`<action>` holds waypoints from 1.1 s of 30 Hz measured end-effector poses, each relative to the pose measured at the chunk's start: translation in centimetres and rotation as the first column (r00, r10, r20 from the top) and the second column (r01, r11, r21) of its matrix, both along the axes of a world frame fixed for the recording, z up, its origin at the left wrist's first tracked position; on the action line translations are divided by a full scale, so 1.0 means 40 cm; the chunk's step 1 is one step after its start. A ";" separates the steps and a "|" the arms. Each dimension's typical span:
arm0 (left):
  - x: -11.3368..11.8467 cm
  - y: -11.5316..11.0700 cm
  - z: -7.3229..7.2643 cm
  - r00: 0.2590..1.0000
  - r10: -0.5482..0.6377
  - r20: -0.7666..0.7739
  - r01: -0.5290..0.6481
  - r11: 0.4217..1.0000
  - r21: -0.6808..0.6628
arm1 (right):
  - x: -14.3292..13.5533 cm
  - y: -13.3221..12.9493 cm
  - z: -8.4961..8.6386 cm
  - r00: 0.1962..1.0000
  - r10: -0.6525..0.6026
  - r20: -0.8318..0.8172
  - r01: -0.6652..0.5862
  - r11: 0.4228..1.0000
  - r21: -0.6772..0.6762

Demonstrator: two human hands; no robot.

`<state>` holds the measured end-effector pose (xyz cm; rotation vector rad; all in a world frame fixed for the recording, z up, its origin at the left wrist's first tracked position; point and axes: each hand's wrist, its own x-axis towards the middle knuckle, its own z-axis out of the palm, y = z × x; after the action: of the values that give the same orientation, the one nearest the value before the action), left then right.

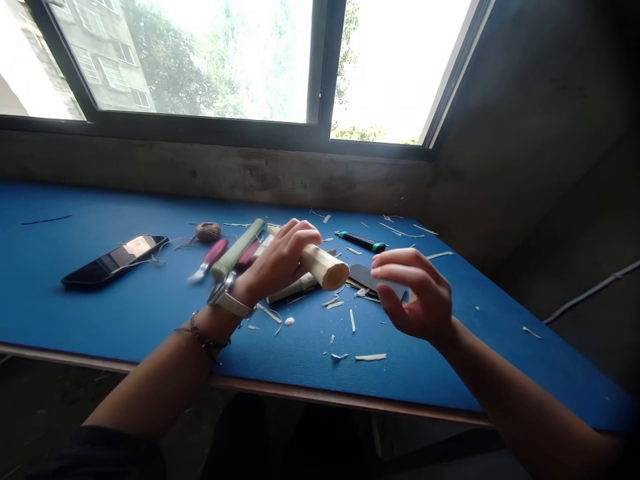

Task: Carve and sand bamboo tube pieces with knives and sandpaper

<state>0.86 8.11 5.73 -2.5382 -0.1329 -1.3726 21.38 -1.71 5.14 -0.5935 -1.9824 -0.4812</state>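
Note:
My left hand point(285, 257) is wrapped round a pale, hollow bamboo tube point(327, 268), whose open end points right and toward me. My right hand point(415, 293) hovers to the right of that end, apart from it, fingers curved and spread with nothing visible between them. Below and between the hands lie a dark sheet point(373, 280), which looks like sandpaper, and several pale shavings point(371, 357). Behind my left hand rests a green bamboo piece point(239, 248). Another bamboo piece point(295, 288) lies under the held tube, partly hidden.
A green and black utility knife point(361, 241) lies toward the back. Left of my left hand are a red-handled tool point(215, 255), a ball of twine point(208, 232) and a black phone point(117, 261). The blue tabletop point(165, 333) ends at a wall under the window.

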 end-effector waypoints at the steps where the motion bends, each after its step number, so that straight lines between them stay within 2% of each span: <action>1: 0.000 -0.003 0.000 1.000 0.028 -0.010 -0.028 1.000 0.006 | -0.004 -0.007 0.002 0.999 -0.004 0.047 0.002 0.999 0.035; 5: 0.003 -0.011 -0.006 0.990 0.139 -0.028 -0.137 0.988 0.070 | -0.016 -0.014 -0.004 0.975 -0.081 0.207 0.074 0.996 0.045; 9: 0.011 -0.022 -0.018 0.958 0.287 0.029 -0.288 0.950 0.120 | -0.026 -0.004 -0.015 0.934 -0.239 0.266 0.261 0.964 -0.051; 12: 0.020 -0.035 -0.027 0.927 0.374 0.037 -0.373 0.901 0.222 | -0.035 0.000 -0.018 0.919 -0.275 0.284 0.350 0.901 -0.257; 14: 0.024 -0.043 -0.031 0.916 0.401 0.026 -0.390 0.871 0.297 | -0.038 0.000 -0.018 0.944 -0.203 0.261 0.304 0.843 -0.444; 16: 0.027 -0.048 -0.033 0.909 0.417 0.020 -0.399 0.855 0.331 | -0.039 0.001 -0.019 0.972 -0.115 0.205 0.212 0.805 -0.554; 18: 0.028 -0.050 -0.031 0.906 0.422 0.027 -0.407 0.853 0.328 | -0.038 0.003 -0.020 0.986 -0.059 0.158 0.135 0.833 -0.537; 21: 0.030 -0.050 -0.027 0.906 0.422 0.031 -0.410 0.856 0.317 | -0.037 0.007 -0.025 0.992 -0.065 0.108 0.103 0.908 -0.406; 23: 0.032 -0.051 -0.027 0.905 0.425 0.030 -0.411 0.852 0.325 | -0.038 0.009 -0.030 0.990 -0.105 0.099 0.132 0.934 -0.332; 25: 0.033 -0.054 -0.028 0.897 0.440 0.042 -0.425 0.835 0.350 | -0.041 0.010 -0.037 0.975 -0.185 0.122 0.214 0.931 -0.296; 27: 0.034 -0.058 -0.030 0.879 0.470 0.078 -0.461 0.796 0.393 | -0.045 0.012 -0.045 0.946 -0.280 0.164 0.319 0.893 -0.318; 29: 0.035 -0.062 -0.034 0.859 0.500 0.108 -0.492 0.751 0.441 | -0.048 0.012 -0.053 0.919 -0.332 0.213 0.392 0.828 -0.402; 31: 0.035 -0.065 -0.036 0.849 0.517 0.111 -0.504 0.728 0.464 | -0.050 0.011 -0.057 0.910 -0.322 0.262 0.414 0.744 -0.524; 33: 0.035 -0.066 -0.037 0.845 0.525 0.102 -0.508 0.727 0.461 | -0.050 0.008 -0.054 0.930 -0.265 0.254 0.367 0.667 -0.648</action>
<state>2.25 5.46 4.26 -1.9071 -0.4135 -0.9806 19.38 -1.40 2.97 -1.4330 -2.1810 0.0528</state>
